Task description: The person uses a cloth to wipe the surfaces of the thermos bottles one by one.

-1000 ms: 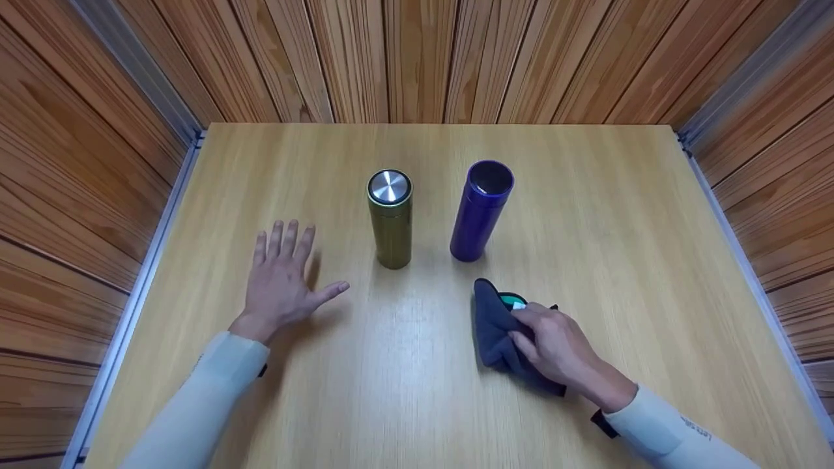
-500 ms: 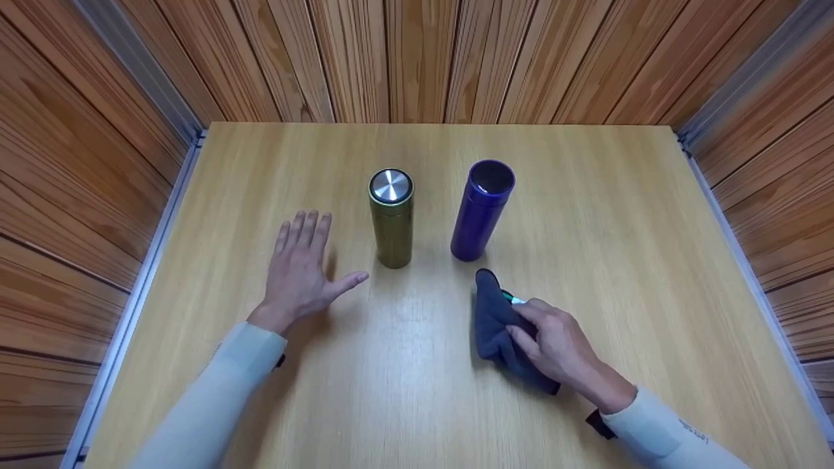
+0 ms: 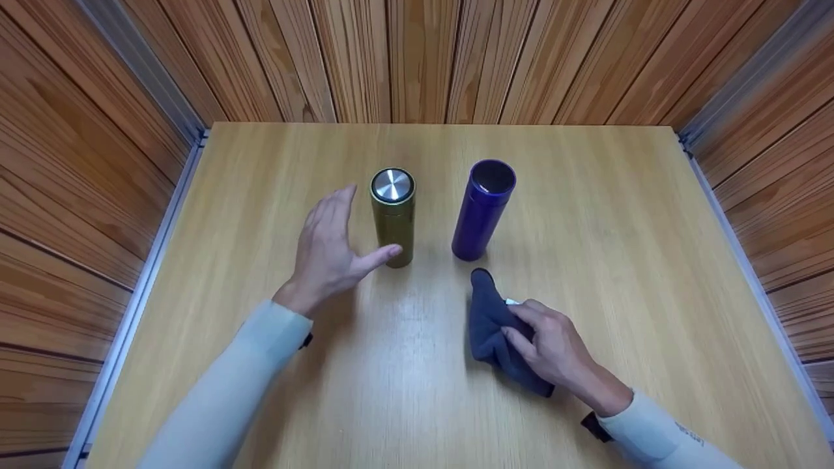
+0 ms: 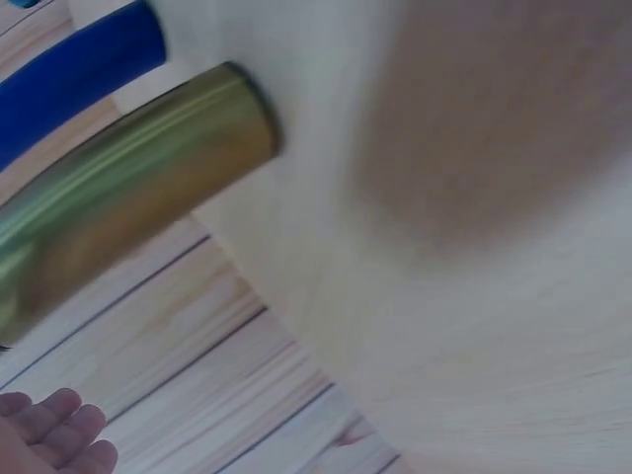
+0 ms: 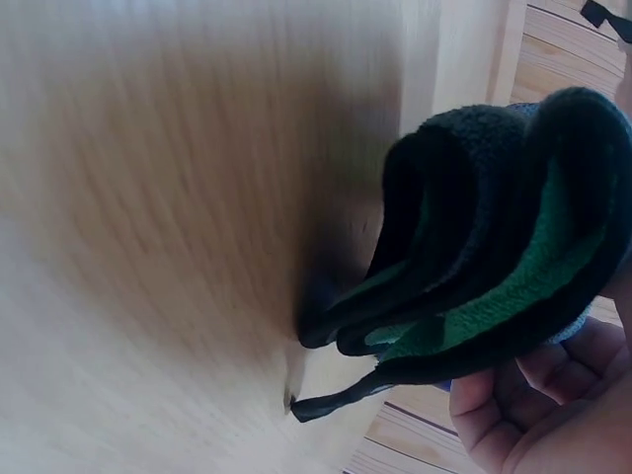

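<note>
My left hand (image 3: 327, 251) hovers just left of an upright gold-green thermos bottle (image 3: 393, 225), fingers straight and thumb spread in front of its lower part. In the left wrist view the fingertips (image 4: 74, 430) stand apart from the gold thermos (image 4: 148, 188). A purple thermos bottle (image 3: 481, 212) with a dark top stands to the right. Nearer the front, my right hand (image 3: 554, 342) pinches a folded dark grey cloth (image 3: 495, 339). Its green inner side (image 5: 494, 306) and black edging show in the right wrist view, with curled fingers (image 5: 494, 405) below it.
Both bottles stand on a light wooden table (image 3: 404, 391). Wood-plank walls (image 3: 417, 58) enclose the back and both sides, with metal rails (image 3: 140, 293) along the side edges.
My left hand has moved right and up to beside the gold thermos, turning so the palm faces it. The right hand keeps its hold on the cloth, which has shifted slightly.
</note>
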`<state>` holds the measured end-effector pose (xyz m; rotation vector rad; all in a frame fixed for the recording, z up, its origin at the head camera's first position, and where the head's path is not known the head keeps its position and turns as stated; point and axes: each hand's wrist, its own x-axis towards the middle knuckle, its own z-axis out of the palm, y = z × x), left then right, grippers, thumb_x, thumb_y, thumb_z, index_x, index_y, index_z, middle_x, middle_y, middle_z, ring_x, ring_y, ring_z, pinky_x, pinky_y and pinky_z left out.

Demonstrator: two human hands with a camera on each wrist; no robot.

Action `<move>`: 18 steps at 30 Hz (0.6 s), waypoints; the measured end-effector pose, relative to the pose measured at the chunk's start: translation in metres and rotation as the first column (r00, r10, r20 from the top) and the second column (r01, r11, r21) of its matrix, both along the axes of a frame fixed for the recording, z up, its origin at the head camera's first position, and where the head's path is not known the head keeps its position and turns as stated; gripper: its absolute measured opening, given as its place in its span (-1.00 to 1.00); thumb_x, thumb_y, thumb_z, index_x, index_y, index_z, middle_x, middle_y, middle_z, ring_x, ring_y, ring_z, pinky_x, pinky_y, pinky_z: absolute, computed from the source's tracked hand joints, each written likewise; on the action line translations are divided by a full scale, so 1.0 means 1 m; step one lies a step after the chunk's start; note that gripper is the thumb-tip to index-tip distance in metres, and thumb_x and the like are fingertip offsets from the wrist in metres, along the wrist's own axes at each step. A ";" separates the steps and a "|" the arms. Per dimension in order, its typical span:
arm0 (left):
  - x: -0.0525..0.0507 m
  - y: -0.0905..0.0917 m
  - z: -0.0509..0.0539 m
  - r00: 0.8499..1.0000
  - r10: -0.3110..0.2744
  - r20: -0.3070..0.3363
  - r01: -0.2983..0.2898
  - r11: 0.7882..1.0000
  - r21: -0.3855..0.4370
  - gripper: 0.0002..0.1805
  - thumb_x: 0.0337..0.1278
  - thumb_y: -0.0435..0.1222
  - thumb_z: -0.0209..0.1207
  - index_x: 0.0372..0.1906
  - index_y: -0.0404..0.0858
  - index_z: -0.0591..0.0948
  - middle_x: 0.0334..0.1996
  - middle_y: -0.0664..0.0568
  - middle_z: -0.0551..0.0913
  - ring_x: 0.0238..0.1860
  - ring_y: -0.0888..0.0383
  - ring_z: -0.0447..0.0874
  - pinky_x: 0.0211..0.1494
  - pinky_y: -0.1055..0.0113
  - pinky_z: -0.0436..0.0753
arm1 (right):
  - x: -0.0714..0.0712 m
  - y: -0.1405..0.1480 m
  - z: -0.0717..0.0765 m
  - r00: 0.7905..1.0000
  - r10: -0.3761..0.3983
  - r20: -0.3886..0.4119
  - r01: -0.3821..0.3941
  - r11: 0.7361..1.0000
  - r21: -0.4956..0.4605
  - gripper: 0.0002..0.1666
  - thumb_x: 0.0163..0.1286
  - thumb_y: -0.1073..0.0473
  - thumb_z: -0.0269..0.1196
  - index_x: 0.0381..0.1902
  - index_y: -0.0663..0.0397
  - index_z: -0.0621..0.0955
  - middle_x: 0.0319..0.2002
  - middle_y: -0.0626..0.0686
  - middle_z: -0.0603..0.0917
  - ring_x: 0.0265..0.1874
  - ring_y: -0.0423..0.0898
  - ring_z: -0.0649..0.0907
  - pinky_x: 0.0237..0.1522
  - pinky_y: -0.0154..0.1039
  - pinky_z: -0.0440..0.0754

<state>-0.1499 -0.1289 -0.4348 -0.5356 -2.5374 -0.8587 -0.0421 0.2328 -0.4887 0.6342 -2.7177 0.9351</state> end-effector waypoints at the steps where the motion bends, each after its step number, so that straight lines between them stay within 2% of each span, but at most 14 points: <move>1: -0.002 0.003 0.005 1.000 -0.001 -0.003 0.001 1.000 0.007 0.20 -0.04 0.41 0.32 0.52 -0.32 0.26 0.45 -0.18 0.40 0.46 -0.11 0.34 0.52 -0.06 0.24 | 0.000 0.000 0.000 1.000 0.002 -0.003 -0.002 1.000 0.000 -0.70 0.18 0.36 0.48 -0.09 0.21 0.76 -0.33 -0.06 0.67 -0.43 -0.27 0.54 -0.40 -0.30 0.55; 7: -0.011 0.018 0.031 1.000 0.024 0.009 -0.023 0.999 -0.026 0.19 0.00 0.44 0.25 0.53 -0.32 0.27 0.44 -0.16 0.41 0.44 -0.07 0.35 0.51 -0.01 0.27 | 0.001 -0.002 0.001 1.000 0.020 -0.022 -0.020 1.000 -0.019 -0.70 0.18 0.38 0.48 -0.09 0.20 0.76 -0.33 -0.07 0.67 -0.43 -0.27 0.54 -0.41 -0.31 0.54; 13: -0.021 0.030 0.051 0.999 0.028 0.016 -0.026 0.997 -0.074 0.05 0.07 0.37 0.27 0.40 -0.37 0.41 0.28 -0.18 0.54 0.26 -0.10 0.46 0.36 -0.01 0.42 | 0.003 -0.001 0.002 1.000 0.021 -0.019 -0.021 0.999 -0.026 -0.71 0.18 0.38 0.48 -0.10 0.17 0.75 -0.34 -0.10 0.65 -0.44 -0.28 0.52 -0.43 -0.33 0.50; 18: -0.024 0.031 0.060 0.989 0.007 0.147 0.006 0.996 -0.086 0.01 0.09 0.32 0.30 0.42 -0.34 0.41 0.30 -0.16 0.53 0.25 -0.06 0.46 0.35 0.07 0.46 | 0.003 -0.001 0.001 0.999 0.027 -0.035 -0.027 0.999 -0.016 -0.68 0.17 0.38 0.49 -0.09 0.24 0.75 -0.32 -0.05 0.67 -0.42 -0.26 0.56 -0.40 -0.29 0.56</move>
